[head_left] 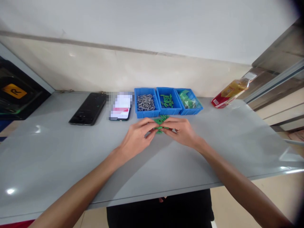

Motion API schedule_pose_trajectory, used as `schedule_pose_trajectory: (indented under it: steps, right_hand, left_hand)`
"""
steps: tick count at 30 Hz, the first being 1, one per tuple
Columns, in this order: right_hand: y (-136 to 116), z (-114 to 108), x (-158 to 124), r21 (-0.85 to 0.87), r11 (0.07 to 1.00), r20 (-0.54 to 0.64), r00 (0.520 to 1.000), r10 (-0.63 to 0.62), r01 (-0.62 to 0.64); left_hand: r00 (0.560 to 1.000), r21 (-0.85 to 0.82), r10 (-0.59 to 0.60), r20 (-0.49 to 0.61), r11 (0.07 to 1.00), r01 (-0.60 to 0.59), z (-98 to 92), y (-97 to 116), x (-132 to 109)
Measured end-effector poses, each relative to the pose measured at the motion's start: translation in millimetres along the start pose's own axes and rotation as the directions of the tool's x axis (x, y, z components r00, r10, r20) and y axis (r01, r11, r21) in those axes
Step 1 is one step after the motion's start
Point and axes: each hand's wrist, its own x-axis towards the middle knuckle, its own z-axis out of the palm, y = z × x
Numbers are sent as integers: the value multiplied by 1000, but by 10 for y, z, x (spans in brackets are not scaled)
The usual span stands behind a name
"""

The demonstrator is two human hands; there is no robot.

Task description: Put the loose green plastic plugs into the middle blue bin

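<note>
Just in front of the blue bins, my left hand (140, 135) and my right hand (181, 130) meet with fingertips pinched around green plastic wall plugs (159, 127). Several more green plugs (163, 117) lie on the table right behind the fingertips. The fingers partly hide the plugs, so which one each hand grips is unclear. Silver screws (146, 103) fill the left blue bin (148, 114). Loose green plugs (167, 100) lie in the middle blue bin (169, 111). In the right blue bin (193, 111) is a clear plastic bag (186, 98) with green and metallic contents.
On the grey table (71, 152), a black phone (88, 109) and a phone with a lit screen (120, 106) lie left of the bins. A drink bottle (232, 91) with a red and yellow label stands at the right. A pale wall runs behind.
</note>
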Motion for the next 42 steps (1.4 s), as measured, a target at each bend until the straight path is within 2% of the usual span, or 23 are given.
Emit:
schedule_pose_trajectory:
  steps: [4,7,14,17,21,24,26,27,30,34,38,42]
  right_hand:
    - [-56,30,-15,-237,972,14,1000,1,2]
    - [-72,81,-30,-346,938,-4,1000,0,-1]
    - [-39,145,-36,-343,938,-40,998,48,-58]
    - [-24,149,-44,-319,940,-135,988,76,-116]
    - [-47,36,-26,-310,949,-289,956,-42,-52]
    - [-33,-89,74,-330,937,-445,895,-46,-115]
    - [24,-137,165,-328,908,-536,843,47,-259]
    - [63,-147,202,-336,886,-545,833,95,-320]
    - [174,-139,234,-321,855,-529,826,195,-407]
    - [189,-104,148,-299,895,-473,866,163,-332]
    - [90,-55,85,-231,953,-336,936,110,-194]
    - [-8,12,57,-107,990,-153,985,78,-95]
  left_hand:
    - [999,-4,27,-19,1000,-27,4,12,-5]
    - [999,-7,38,-25,999,-38,3,31,-7]
    - [999,-15,43,-26,999,-43,14,35,-12]
    - [998,-6,27,-62,1000,-27,4,37,-11]
    - [997,37,-19,-81,999,22,-2,35,-17]
    - [998,162,-55,8,985,53,19,9,-35]
    - [991,248,-65,114,968,35,37,-14,-48]
    - [983,278,-76,167,960,26,44,-23,-52]
    - [947,306,-135,290,951,42,48,-38,-52]
    - [914,284,-176,366,956,70,26,-35,-41]
    - [915,305,-203,350,948,94,0,-14,-28]
    - [939,276,-231,255,948,158,-30,12,1]
